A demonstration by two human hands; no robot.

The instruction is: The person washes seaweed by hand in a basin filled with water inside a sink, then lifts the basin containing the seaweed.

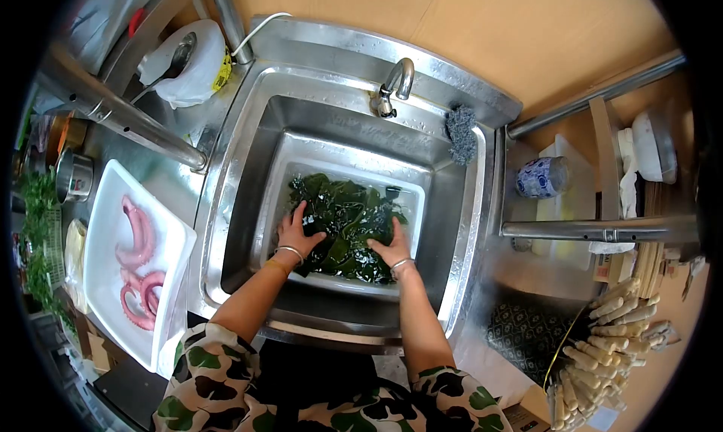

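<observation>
Dark green, wet leafy pieces that look like kelp (348,217) lie in water inside a white plastic tub (419,214). The tub stands in the basin of a steel sink (245,176). On the left side of the leaves rests my left hand (297,238), fingers spread and touching them. My right hand (393,250) is at their right side, thumb and fingers apart, also against the leaves. Neither hand grips anything visible. Both wrists wear bracelets, and some fingertips are partly hidden among the leaves.
Left of the sink, a white tray (181,240) holds pink octopus tentacles (139,236). A faucet (392,89) rises behind the basin, with a steel-wool scrubber (461,135) at the right rim. Shelf posts (135,123) flank both sides. Many wooden-handled sticks (602,349) stand at lower right.
</observation>
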